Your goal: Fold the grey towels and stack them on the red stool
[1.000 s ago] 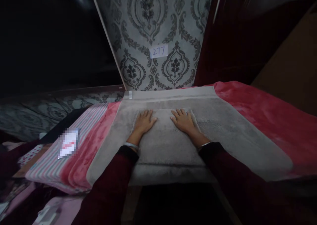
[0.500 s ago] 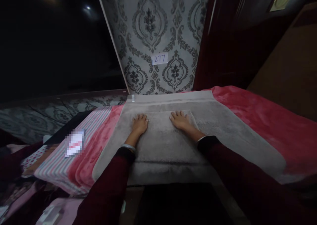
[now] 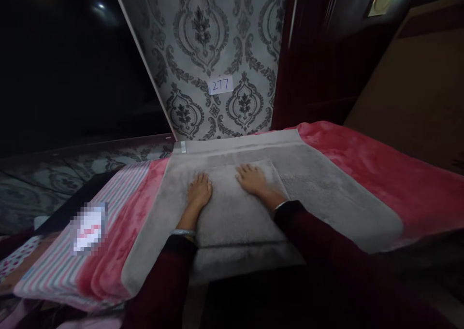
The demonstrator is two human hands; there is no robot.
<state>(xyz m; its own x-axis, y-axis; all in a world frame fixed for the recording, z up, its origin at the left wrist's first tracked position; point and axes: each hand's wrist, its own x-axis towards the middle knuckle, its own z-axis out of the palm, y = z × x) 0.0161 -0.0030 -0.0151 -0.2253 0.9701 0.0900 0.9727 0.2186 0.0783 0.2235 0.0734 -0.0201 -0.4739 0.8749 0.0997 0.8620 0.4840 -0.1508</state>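
A grey plush cloth [image 3: 322, 201] lies spread out flat, with a smooth paler band along its far edge and a small white tag at the band's left end. On its middle sits a squarish grey plush piece [image 3: 232, 213] with straight edges; whether it is a separate piece or a part of the cloth I cannot tell. My left hand [image 3: 200, 191] rests palm down near the left side of this piece, fingers stretched out. Close to its far right corner, my right hand [image 3: 251, 178] also lies flat with fingers spread. Neither hand grips anything.
Under the grey cloth is a red plush blanket [image 3: 362, 160], its striped part [image 3: 119, 198] folded out at left. A blurred white label [image 3: 89, 230] lies there. Behind are a large dark screen [image 3: 72, 68], patterned wallpaper [image 3: 250, 53] with a "277" paper [image 3: 221, 84], and a dark red panel [image 3: 319, 53].
The view has turned slightly, so the scene sits further left. My left hand has slid a little toward me on the plush; my right hand stays at about the same spot.
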